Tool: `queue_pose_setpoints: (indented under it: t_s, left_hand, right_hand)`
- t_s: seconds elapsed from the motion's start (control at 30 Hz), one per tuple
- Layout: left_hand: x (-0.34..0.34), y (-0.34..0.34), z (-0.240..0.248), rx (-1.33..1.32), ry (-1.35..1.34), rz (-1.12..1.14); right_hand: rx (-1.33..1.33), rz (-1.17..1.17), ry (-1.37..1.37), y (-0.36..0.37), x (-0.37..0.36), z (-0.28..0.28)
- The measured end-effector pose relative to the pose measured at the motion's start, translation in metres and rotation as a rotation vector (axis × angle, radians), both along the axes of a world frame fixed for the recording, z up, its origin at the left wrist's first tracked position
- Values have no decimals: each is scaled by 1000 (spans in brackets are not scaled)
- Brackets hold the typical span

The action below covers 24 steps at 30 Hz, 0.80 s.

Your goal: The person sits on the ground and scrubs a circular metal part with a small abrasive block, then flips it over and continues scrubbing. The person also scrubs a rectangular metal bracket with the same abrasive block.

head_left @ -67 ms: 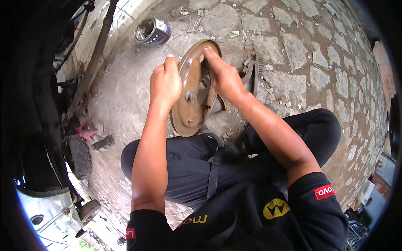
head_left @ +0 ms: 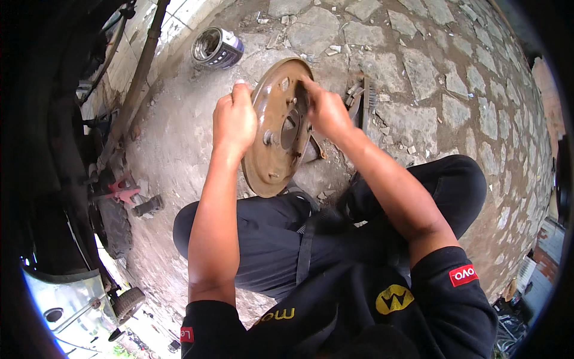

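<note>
The left hand point(head_left: 235, 122) is closed around the near rim of a brown metal disc point(head_left: 276, 113), thumb up. The right hand point(head_left: 327, 110) is half-curled at the opposite edge; whether it grips is unclear. The disc stands tilted between the hands, its holed face turned up toward the right one, its long axis running away from the body and slightly rightward. A tin point(head_left: 218, 49) sits beyond the left hand, a brush point(head_left: 367, 107) just right of the other.
</note>
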<state>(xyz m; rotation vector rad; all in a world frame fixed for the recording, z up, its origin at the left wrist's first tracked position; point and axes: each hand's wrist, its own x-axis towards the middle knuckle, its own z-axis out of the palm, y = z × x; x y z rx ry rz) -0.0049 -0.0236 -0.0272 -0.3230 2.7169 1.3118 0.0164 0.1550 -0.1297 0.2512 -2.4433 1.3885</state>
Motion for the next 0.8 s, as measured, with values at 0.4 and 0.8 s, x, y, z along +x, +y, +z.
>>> queue_pose_setpoints:
  t_s: [0.4, 0.8]
  left_hand:
    - [-15, -3, 4, -40, 16, 18]
    - [-10, -16, 4, -99, 58, 49]
  right_hand:
    - [-649, -408, -483, -49, -25, -8]
    - [-545, -105, -84, -63, -20, 24]
